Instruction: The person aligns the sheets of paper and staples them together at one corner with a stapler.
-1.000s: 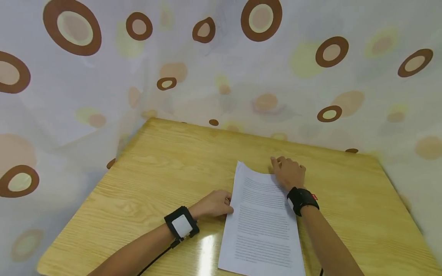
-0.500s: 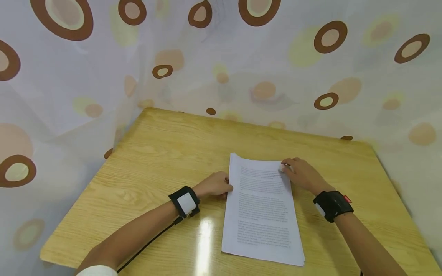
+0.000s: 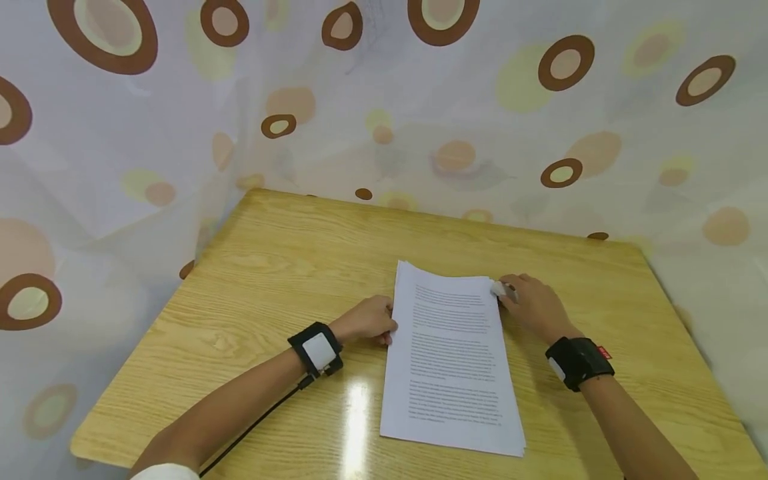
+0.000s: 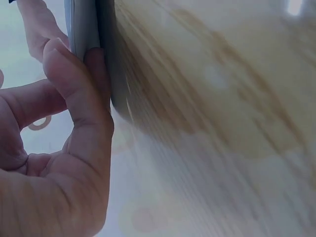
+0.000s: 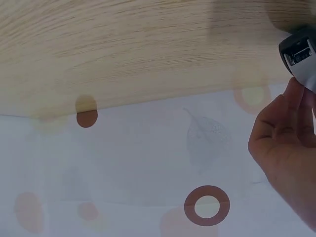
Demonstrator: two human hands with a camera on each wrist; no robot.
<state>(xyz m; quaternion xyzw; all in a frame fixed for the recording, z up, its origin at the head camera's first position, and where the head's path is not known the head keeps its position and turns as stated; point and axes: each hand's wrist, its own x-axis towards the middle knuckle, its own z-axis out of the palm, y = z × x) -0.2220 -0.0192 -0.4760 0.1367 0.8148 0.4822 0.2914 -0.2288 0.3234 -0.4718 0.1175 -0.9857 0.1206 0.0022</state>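
A stack of printed paper sheets (image 3: 453,367) lies on the wooden table, its far edge slightly curved. My left hand (image 3: 367,319) pinches the stack's left edge. In the left wrist view the thumb and fingers (image 4: 81,98) hold the grey-looking stack (image 4: 85,24) from the side. My right hand (image 3: 536,305) grips a small white and black stapler (image 3: 504,291) at the stack's far right corner. Only part of that stapler (image 5: 298,57) shows in the right wrist view, above the fingertips. Whether its mouth encloses the sheets cannot be made out.
The wooden table (image 3: 288,267) extends on both sides of the paper. A pale curtain (image 3: 336,153) with brown rings stands behind its far edge and along the sides. From the left wrist's band (image 3: 316,350) a black cable (image 3: 258,421) runs back along the forearm.
The right hand has shifted rightward from the stack's far edge to its right corner, and the stapler has come into view there. The left hand keeps its hold on the left edge.
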